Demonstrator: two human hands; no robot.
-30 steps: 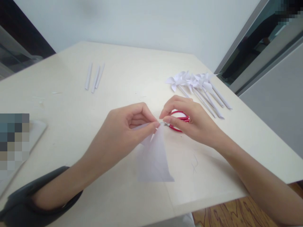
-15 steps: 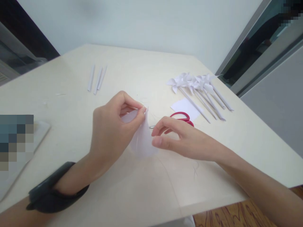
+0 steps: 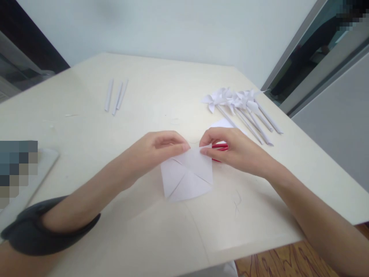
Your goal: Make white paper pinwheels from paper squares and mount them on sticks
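Note:
Between my hands is a square white sheet of paper (image 3: 188,181) with slits running from its corners toward the middle. My left hand (image 3: 170,145) pinches its far edge between thumb and fingers. Close to the far right corner, my right hand (image 3: 223,148) pinches the same edge. The red-handled scissors (image 3: 220,146) lie behind the sheet, mostly hidden by my right hand and the paper. Another piece of white paper (image 3: 223,123) lies on the table just beyond my right hand.
Several white paper pinwheels (image 3: 230,100) on rolled sticks lie at the back right. At the back left are three rolled paper tubes (image 3: 108,96). A pale flat object (image 3: 49,161), partly blurred out, sits at the left edge. Pencil marks (image 3: 237,202) show on the white table (image 3: 138,231).
The paper has gone from being bent up in my left hand to spread flat toward me. My right hand has moved up and taken hold of its far edge.

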